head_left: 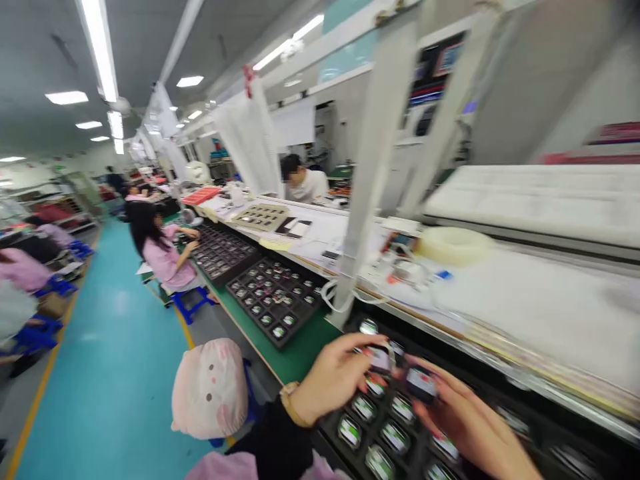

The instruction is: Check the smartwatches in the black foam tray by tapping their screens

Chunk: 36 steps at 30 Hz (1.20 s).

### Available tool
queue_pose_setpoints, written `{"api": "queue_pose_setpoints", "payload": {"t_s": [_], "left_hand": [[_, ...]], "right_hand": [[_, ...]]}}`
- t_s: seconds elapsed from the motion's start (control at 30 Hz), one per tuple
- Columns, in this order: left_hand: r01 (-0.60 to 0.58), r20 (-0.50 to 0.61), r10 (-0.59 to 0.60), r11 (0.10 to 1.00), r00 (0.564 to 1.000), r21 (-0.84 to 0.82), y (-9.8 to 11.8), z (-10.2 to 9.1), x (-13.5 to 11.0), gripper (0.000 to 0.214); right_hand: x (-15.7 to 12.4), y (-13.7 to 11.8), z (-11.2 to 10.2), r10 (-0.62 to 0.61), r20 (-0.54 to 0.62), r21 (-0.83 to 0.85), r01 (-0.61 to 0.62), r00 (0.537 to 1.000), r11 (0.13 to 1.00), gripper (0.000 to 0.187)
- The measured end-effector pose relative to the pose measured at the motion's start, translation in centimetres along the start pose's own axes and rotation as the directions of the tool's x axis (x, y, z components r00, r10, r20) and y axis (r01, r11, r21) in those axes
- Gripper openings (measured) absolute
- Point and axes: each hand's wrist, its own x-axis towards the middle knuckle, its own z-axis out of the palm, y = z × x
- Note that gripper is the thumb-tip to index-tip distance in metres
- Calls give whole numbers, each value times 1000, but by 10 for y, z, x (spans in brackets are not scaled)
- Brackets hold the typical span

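Note:
My left hand (334,373), with a band at its wrist, pinches a small rounded-square part with a pale face (381,358) between thumb and fingers. Close beside it, my right hand (463,407) grips a dark rounded-square casing with a grey face (421,385), which carries a small red mark. Both hands are over a black compartment tray (367,437). In its pockets sit several similar units (395,435) showing green and white. Blur hides the finer detail of both held pieces, and I cannot tell whether they touch.
A second filled black tray (280,333) lies further along the green bench (310,343). A whitish post (367,173) rises near my hands, with a white cable (333,293) at its foot. A cushioned stool (213,387) stands left. A co-worker in pink (167,257) sits beyond.

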Motion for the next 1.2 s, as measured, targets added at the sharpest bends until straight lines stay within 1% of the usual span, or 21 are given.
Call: {"api": "queue_pose_setpoints", "payload": {"t_s": [0.03,0.1,0.17,0.27,0.4,0.57,0.73,0.93,1.07,1.2], "left_hand": [[-18,25,18,1000,1000,5,5,1,0,51],[-54,58,51,997,997,47,12,3,2,51],[-71,80,65,995,995,70,17,5,7,51],[-91,135,81,993,988,69,19,10,11,48],[-108,188,88,989,978,100,14,16,12,46],[-85,211,62,991,976,102,5,19,13,45],[-63,198,37,990,980,126,1,22,16,42],[-65,255,28,988,967,140,0,22,18,39],[-58,275,22,991,961,123,-5,26,20,43],[-43,288,7,992,957,120,-11,32,25,42]], "right_hand": [[-9,-5,-2,1,9,89,-2,1000,996,58],[-16,-16,1,-50,33,155,44,998,987,54],[-12,-26,4,-113,32,155,107,993,982,50],[-9,-37,3,-160,20,116,157,987,981,48],[-21,-42,0,-190,-59,69,194,980,979,44],[-31,-42,1,-169,-104,63,176,980,982,46],[-31,-31,-2,-160,-161,80,174,974,981,45],[-36,-16,-14,-178,-144,124,196,973,973,51],[-45,-17,-15,-178,-184,125,203,967,971,48],[-56,-22,-19,-172,-161,110,191,972,976,54]]}}
